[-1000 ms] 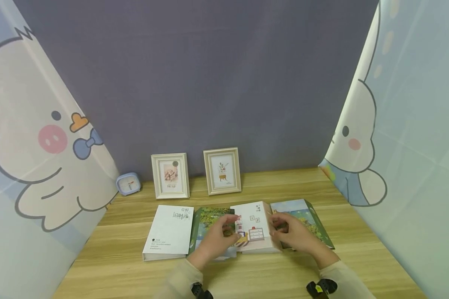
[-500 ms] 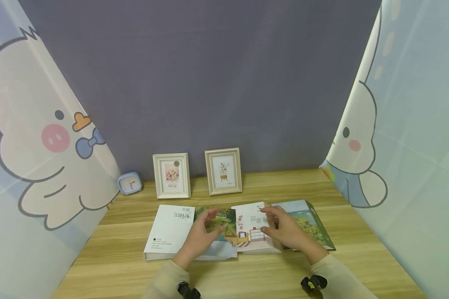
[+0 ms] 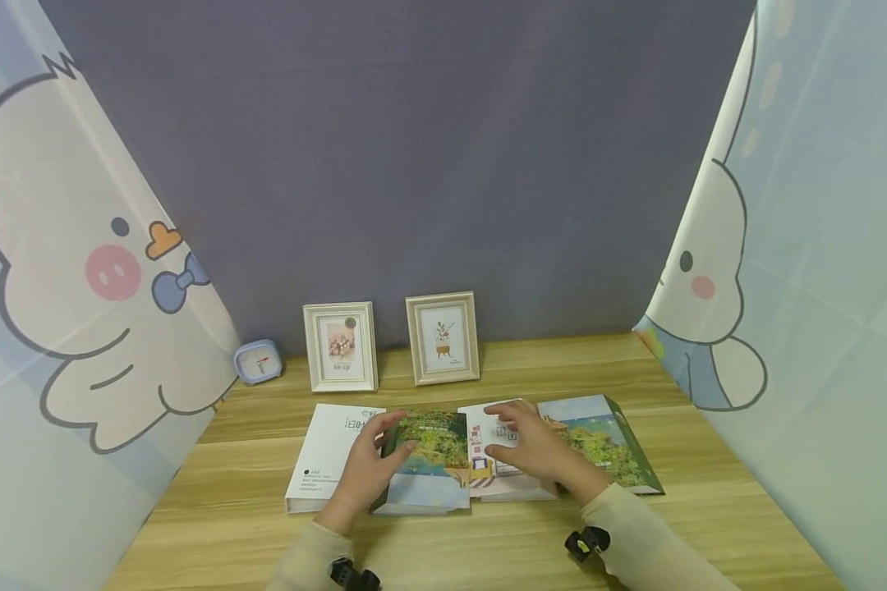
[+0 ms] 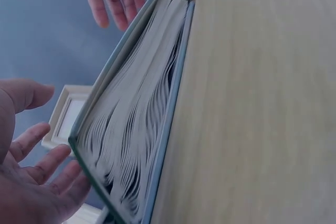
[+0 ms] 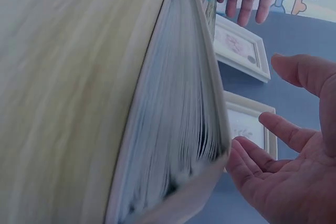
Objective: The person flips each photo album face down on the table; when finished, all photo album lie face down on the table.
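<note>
Several thick photo albums lie side by side on the table. My left hand [image 3: 365, 466], thumb and fingers spread, is at the left edge of a green album with a garden-and-sea cover [image 3: 432, 480]. In the left wrist view, its relaxed fingers [image 4: 35, 174] are beside that album's spine corner. My right hand [image 3: 535, 447] hovers over a white-and-pink album with drawn furniture [image 3: 480, 439], hiding part of its cover. Loosely bent fingers [image 5: 286, 135] show near this album's spine in the right wrist view. Neither hand holds anything.
A white album [image 3: 318, 464] lies at the left, and another green seaside album [image 3: 599, 447] at the right. Behind them stand two cream picture frames [image 3: 309, 349] and a small blue clock [image 3: 259, 361]. A grey curtain [image 3: 414, 164] backs the wooden table [image 3: 229, 509].
Both hands have moved left. The left hand has passed from the white-and-pink album to the garden album's left edge; the right hand has moved from the right edge to over the white-and-pink album.
</note>
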Tool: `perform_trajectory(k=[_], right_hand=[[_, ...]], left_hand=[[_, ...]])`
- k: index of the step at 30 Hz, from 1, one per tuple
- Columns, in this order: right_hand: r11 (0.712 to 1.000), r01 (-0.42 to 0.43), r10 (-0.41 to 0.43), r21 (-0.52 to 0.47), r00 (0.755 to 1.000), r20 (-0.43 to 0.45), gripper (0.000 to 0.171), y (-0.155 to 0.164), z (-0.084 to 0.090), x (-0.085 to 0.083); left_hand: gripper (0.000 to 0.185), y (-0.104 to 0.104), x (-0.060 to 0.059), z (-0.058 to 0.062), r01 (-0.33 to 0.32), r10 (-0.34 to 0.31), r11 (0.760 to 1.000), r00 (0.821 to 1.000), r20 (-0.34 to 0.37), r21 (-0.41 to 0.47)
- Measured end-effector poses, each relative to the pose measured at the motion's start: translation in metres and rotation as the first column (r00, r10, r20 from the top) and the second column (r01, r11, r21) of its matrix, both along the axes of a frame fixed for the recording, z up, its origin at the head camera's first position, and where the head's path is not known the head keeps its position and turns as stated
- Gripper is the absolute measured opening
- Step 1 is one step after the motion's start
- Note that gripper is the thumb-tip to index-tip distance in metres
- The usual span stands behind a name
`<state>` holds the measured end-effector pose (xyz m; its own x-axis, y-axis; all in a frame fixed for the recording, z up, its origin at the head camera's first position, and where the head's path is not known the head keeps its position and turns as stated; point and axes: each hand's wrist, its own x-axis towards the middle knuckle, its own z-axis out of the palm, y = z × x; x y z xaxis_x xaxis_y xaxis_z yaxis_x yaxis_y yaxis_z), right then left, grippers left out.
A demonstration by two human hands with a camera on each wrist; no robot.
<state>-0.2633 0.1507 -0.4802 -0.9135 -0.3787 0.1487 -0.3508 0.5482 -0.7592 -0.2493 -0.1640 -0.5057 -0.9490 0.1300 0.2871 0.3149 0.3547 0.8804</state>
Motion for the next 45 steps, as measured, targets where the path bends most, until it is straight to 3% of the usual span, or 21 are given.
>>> perform_trajectory(k=[7,17,26,34,45], right_hand=[[0.998,-0.063,0.063,0.000,0.997,0.050,0.067,-0.013,0.001,-0.002],[0.988,-0.156,0.154,0.018,0.984,0.092,0.073,-0.027,-0.003,-0.006],[0.979,-0.199,0.193,0.035,0.972,0.134,0.070,-0.040,-0.003,-0.003],[0.978,-0.203,0.196,0.040,0.970,0.143,0.065,-0.045,-0.005,0.000],[0.971,-0.235,0.227,0.041,0.963,0.147,0.056,-0.054,-0.009,0.004]], left_hand=[[0.057,-0.011,0.000,-0.004,-0.013,0.010,0.999,0.998,0.067,0.048],[0.056,-0.024,-0.002,-0.005,-0.054,0.051,0.998,0.991,0.124,0.021],[0.051,-0.027,-0.002,-0.003,-0.051,0.059,0.997,0.989,0.134,-0.064],[0.046,-0.026,-0.002,-0.003,-0.025,0.033,0.998,0.988,0.151,-0.056],[0.039,-0.028,0.000,-0.004,-0.045,0.055,0.996,0.990,0.133,-0.075]])
